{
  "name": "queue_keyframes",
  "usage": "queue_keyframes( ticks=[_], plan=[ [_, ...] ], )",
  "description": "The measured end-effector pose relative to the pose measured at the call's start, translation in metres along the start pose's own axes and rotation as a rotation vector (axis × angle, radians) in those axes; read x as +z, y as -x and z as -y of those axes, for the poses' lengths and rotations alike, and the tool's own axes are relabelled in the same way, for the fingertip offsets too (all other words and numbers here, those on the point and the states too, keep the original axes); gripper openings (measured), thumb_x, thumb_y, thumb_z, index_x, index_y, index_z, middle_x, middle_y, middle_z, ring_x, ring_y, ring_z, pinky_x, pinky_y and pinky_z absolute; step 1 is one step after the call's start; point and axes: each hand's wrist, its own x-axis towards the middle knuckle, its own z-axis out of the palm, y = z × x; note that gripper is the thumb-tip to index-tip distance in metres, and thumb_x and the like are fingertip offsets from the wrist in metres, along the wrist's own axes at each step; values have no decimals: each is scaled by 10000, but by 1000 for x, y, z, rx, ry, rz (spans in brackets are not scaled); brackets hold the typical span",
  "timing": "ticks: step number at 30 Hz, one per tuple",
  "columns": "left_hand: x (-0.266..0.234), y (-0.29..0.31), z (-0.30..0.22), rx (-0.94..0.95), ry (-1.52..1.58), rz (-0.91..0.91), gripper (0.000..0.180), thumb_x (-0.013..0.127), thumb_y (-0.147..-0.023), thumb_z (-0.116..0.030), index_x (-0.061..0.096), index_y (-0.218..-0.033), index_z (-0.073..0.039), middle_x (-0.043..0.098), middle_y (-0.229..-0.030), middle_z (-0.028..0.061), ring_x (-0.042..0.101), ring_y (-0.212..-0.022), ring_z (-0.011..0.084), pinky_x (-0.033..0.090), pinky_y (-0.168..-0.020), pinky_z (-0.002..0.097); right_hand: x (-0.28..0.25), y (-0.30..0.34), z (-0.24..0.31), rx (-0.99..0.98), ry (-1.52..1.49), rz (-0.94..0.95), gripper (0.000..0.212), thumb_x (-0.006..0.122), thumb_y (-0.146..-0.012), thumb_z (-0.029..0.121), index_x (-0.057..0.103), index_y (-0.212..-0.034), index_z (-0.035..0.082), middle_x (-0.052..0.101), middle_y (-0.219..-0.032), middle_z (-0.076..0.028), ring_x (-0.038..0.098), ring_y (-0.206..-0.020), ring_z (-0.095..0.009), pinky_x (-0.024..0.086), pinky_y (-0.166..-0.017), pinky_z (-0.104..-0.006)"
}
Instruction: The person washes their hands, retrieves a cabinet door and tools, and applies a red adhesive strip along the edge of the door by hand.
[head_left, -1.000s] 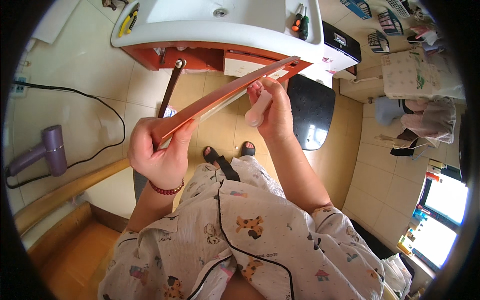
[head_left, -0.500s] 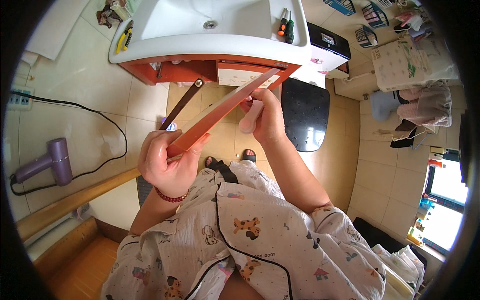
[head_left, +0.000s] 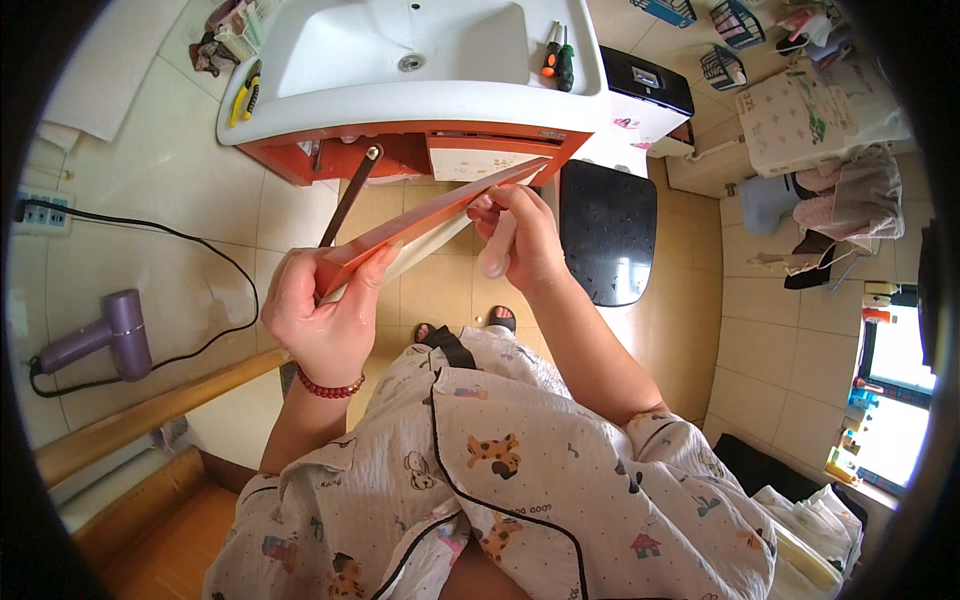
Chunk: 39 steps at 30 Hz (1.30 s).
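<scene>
A flat cabinet door panel [head_left: 430, 215] with a red-orange edge and a pale face slants across the middle. Closed round its near left end is my left hand [head_left: 325, 310], thumb along the edge. A dark narrow bar [head_left: 348, 195] with a round metal tip rises beside that hand; whether it is fixed to the panel or held cannot be told. My right hand [head_left: 525, 235] is closed near the panel's far right end, its fingertips against the pale side. In the same hand is a pale pinkish object [head_left: 497, 250] with a rounded end, its kind unclear.
Ahead stands a white sink [head_left: 420, 110] on an orange cabinet [head_left: 400, 160] with an open compartment. Screwdrivers [head_left: 558, 60] and yellow-handled pliers [head_left: 245, 95] lie on its rim. A black toilet lid [head_left: 607, 230] is to the right, a purple hair dryer [head_left: 110, 335] to the left.
The panel has tilted, so its pale face now shows on the near side. My left hand has moved slightly left and away from me. My right hand stays near the panel's other end.
</scene>
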Motion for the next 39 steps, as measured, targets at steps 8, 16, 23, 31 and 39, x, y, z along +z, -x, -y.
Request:
queue_keyframes(
  ticks=[8, 16, 23, 31, 39],
  plan=[
    [8, 5, 26, -77, -29, 65, 219, 787, -725, -116, 610, -734, 12, 570, -643, -9, 462, -598, 57, 401, -562, 213, -33, -3, -19, 136, -136, 84, 163, 566, -833, 147, 516, -956, 53, 589, -844, -55, 553, -699, -120, 410, -520, -219],
    [21, 62, 150, -354, -65, 31, 225, 755, -754, -83, 569, -691, 26, 545, -637, -2, 442, -586, 61, 399, -540, 219, -196, -2, -165, 385, 173, -337, 91, 622, -857, 118, 572, -859, 42, 581, -688, -31, 530, -540, -104, 415, -464, -233],
    [61, 158, 304, -303, -363, 190, 218, 780, -715, -120, 599, -737, -1, 565, -638, 58, 487, -547, 119, 421, -526, 256, -347, -39, -387, 749, 777, -478, 155, 682, -795, 167, 613, -820, 30, 639, -692, -63, 621, -559, -131, 484, -463, -264],
    [63, 260, 433, -329, -753, 322, 193, 742, -764, -196, 643, -823, -41, 620, -752, 75, 573, -637, 188, 463, -590, 299, -486, -112, -625, 627, 1212, -439, 311, 677, -743, 156, 578, -1013, 37, 602, -605, -70, 616, -524, -152, 493, -486, -296],
    [62, 282, 431, -333, -1005, 146, 204, 711, -787, -160, 636, -896, -6, 644, -823, 98, 602, -722, 197, 490, -629, 316, -501, -173, -665, 468, 1276, -474, 276, 635, -700, 190, 609, -928, 35, 664, -851, -157, 642, -814, -315, 509, -708, -399]
  ],
)
